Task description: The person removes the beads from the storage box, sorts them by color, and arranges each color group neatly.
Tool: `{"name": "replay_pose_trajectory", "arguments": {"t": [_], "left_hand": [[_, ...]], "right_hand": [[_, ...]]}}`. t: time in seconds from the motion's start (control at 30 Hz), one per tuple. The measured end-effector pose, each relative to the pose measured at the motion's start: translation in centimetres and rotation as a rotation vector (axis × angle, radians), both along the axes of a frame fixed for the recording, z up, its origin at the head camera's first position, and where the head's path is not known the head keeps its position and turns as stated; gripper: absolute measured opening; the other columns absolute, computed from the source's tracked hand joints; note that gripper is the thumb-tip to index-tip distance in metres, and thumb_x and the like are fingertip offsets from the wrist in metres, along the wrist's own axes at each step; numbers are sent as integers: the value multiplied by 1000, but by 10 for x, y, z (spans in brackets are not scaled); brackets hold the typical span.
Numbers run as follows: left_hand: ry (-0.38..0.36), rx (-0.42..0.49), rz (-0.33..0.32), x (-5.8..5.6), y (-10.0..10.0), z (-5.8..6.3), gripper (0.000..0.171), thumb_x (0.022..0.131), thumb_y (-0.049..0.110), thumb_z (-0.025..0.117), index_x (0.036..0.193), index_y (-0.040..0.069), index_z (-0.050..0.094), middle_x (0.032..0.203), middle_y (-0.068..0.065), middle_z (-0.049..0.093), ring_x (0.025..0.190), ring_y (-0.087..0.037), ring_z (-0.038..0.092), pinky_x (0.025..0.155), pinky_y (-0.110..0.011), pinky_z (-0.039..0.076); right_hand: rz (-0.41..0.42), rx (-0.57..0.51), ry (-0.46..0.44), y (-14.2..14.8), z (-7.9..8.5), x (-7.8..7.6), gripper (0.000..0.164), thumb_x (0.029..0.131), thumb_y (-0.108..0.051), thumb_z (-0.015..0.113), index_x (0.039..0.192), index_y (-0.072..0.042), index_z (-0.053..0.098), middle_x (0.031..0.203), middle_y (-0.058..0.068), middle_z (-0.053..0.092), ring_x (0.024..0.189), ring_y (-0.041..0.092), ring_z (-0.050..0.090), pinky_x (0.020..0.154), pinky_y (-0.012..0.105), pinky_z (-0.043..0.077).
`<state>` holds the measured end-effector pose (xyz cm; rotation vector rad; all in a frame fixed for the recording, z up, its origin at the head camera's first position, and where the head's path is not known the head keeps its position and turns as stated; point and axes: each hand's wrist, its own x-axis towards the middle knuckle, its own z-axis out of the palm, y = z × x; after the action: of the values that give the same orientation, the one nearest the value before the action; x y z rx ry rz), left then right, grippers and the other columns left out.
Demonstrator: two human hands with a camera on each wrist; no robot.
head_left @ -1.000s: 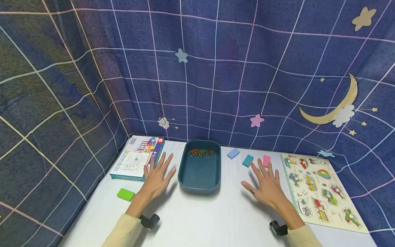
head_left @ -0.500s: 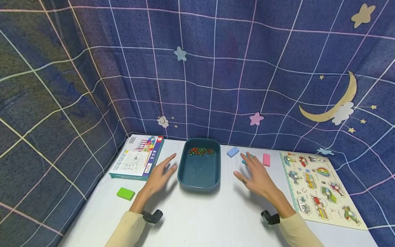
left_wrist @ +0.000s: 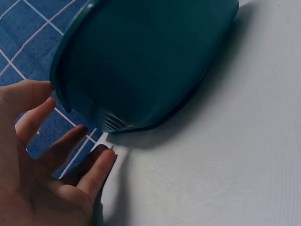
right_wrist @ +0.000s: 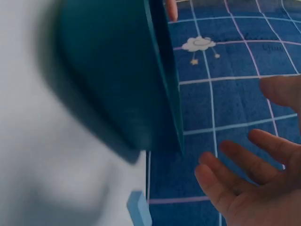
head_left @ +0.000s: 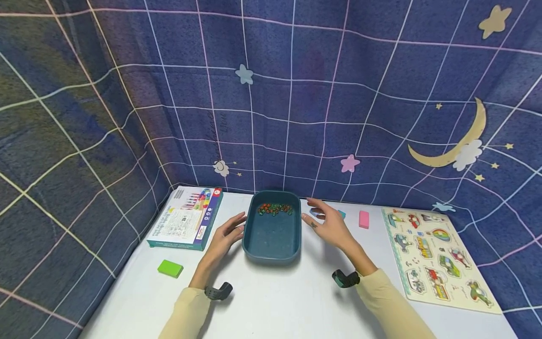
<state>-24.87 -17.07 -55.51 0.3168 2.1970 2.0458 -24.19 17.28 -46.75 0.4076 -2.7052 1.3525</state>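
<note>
From my head view I look forward and down across the surface (head_left: 271,306) to the blue cloth (head_left: 317,94) behind it. My wrist views sit low and close, rolled sideways, the left facing the left outer wall of the teal tub (head_left: 272,240), the right its right; all three share tub and cloth.

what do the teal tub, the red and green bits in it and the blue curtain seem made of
Tub: probably plastic, smooth with a soft sheen, going by its thin one-piece walls and rounded corners.
Bits: perhaps glass or plastic, but too small to tell their finish.
Curtain: most likely matte printed cloth, as its grid lines bend along soft folds.
</note>
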Motion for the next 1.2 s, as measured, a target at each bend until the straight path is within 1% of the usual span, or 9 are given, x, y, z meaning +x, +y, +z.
{"name": "replay_pose_trajectory", "arguments": {"t": [0.07,0.27,0.47,0.6,0.73,0.9,1.03,1.1,1.2], "left_hand": [[-2,1,-7,0,1,-3,53,110,19,56,160,9,45,164,-22,47,149,-33,52,109,-22,54],[-21,-15,-10,3,4,-12,52,110,27,58,159,13,49,165,-15,49,155,-34,45,126,-46,43],[-3,-46,-16,5,2,-16,54,108,28,60,159,17,49,166,-12,49,156,-33,44,122,-27,44],[-1,-52,-8,5,1,-19,54,108,28,62,159,17,49,166,-10,48,156,-33,43,115,-13,43],[-6,-49,-6,5,2,-21,54,108,27,62,159,16,50,166,-9,48,156,-32,44,113,-11,42],[-3,-53,-29,2,3,-19,55,107,27,63,160,17,49,166,-9,48,155,-33,45,112,-12,45],[3,-48,-43,1,2,-16,57,106,26,64,160,17,47,167,-11,47,155,-35,44,110,-10,44],[4,-48,-43,0,1,-14,58,106,27,64,161,16,47,168,-11,46,156,-35,43,109,-9,44],[2,-52,-40,-1,1,-14,57,106,26,64,161,17,47,168,-10,46,156,-35,43,110,-8,43]], "right_hand": [[4,-42,-25,-8,2,-5,59,102,-31,73,152,-5,54,146,22,65,131,42,67,110,54,56],[-8,-163,-155,-31,1,-21,53,103,-28,70,149,-5,58,135,20,72,121,36,72,99,45,62],[-12,-329,-294,-59,0,-35,49,104,-20,69,149,-3,57,133,22,72,119,39,73,102,52,61],[-22,-380,-332,-75,-8,-47,46,104,-14,69,146,0,59,131,24,73,119,43,72,102,53,61],[-39,-419,-344,-87,-18,-59,40,101,-11,72,138,3,64,124,26,76,115,47,73,94,48,65],[-140,-369,-349,-98,-26,-68,27,97,-6,75,121,4,73,106,22,80,92,38,78,82,47,67],[-257,-245,-328,-108,-30,-71,19,89,2,77,108,4,78,95,20,81,69,19,70,65,36,63],[-308,-176,-301,-112,-31,-71,18,85,4,78,103,3,80,94,19,81,68,19,66,60,32,58],[-371,-56,-247,-118,-34,-70,15,82,1,83,97,0,82,94,16,80,80,26,71,67,33,60]]}}
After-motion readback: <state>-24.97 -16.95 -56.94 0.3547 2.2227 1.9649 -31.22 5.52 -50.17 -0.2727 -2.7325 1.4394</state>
